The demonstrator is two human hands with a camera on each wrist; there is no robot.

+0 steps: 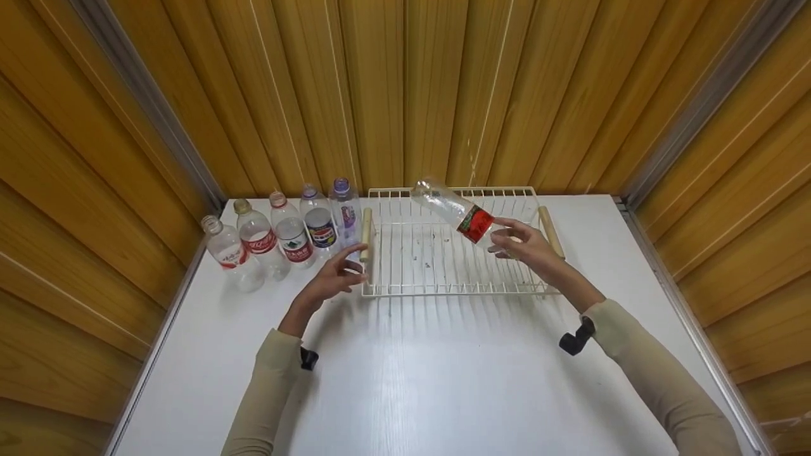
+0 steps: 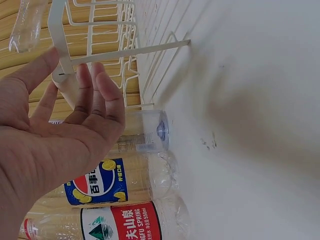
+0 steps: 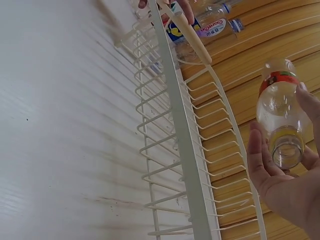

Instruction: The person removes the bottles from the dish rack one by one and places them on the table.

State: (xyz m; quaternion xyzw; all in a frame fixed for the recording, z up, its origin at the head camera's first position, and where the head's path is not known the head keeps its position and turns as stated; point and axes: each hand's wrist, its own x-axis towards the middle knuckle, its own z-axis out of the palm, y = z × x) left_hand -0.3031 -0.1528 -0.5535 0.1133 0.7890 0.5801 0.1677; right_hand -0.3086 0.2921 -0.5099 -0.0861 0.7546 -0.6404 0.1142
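Observation:
A white wire dish rack [image 1: 443, 292] with wooden handles stands on the table. My right hand [image 1: 523, 247] holds a clear plastic bottle [image 1: 447, 204] with a red label, tilted above the rack. In the right wrist view, the fingers curve about the end of this bottle [image 3: 282, 107] that has a round opening. My left hand [image 1: 332, 275] is at the rack's left end, by the wooden handle [image 1: 367, 234]. In the left wrist view, the thumb and curled fingers of that hand [image 2: 65, 135] lie on either side of the rack's end frame [image 2: 59, 37].
Several clear bottles stand in a slanted row left of the rack, among them a blue-labelled one [image 1: 322, 231] and a red-and-white-labelled one [image 1: 296, 244]. The row's right end is close to the rack. Wood-patterned curtains [image 1: 437, 95] hang behind and beside the white table [image 1: 412, 380].

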